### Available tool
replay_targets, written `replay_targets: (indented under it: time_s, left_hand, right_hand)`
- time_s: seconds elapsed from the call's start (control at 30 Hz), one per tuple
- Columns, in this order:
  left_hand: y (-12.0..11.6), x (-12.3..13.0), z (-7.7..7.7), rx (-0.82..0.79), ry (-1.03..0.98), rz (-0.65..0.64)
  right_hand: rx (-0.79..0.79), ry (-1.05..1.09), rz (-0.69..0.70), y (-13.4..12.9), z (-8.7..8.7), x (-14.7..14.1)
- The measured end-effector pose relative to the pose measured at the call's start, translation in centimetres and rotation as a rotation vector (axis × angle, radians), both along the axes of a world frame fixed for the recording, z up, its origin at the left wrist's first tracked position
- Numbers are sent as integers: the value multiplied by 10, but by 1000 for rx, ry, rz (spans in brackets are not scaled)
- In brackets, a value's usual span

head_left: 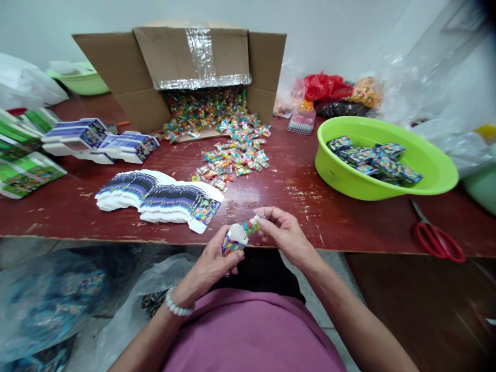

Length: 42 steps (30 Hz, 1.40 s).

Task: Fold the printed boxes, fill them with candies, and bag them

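In my left hand is a small printed candy box, held upright with its top open and white inside showing. My right hand pinches a clear packet of colorful candies right at the mouth of the box. Just beyond my hands, a fanned stack of flat printed boxes lies on the red table. Wrapped candy packets spill across the tabletop from a large cardboard carton lying on its side.
A green basin holding several filled boxes stands at the right. Red-handled scissors lie by the front edge. More bundled flat boxes and green boxes are at the left. Plastic bags sit below the table.
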State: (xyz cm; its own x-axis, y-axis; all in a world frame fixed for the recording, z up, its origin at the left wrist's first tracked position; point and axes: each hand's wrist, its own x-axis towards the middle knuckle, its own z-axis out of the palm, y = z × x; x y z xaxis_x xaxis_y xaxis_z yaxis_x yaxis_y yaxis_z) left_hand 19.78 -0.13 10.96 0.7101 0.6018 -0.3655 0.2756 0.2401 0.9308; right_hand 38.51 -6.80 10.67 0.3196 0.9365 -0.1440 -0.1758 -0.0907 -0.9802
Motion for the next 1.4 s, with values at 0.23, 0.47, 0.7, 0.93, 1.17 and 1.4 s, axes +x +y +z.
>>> replay_targets:
  time_s: [0.23,0.47,0.7,0.93,1.17,1.4]
  left_hand:
    - [-2,-1,1,-77,-100,84]
    - [-1,-3,-8,-109,-87,58]
    - [-2,-4,-7,-85,-71,22]
    - [-6,0,-8,-84,-119,30]
    - [-5,0,1,-342,-285,275]
    - [-5,-3,-7,-272,-343,321]
  right_hand:
    - [-95,139,-25,1,-5,-6]
    - [-129,142,-48,1,-4,-8]
    - [-143,111,-51,0,-3,-6]
    - [42,-376,91,-1,3,-14]
    - [5,-81,-9,1,-1,-18]
    - [53,18,138,8,-7,-43]
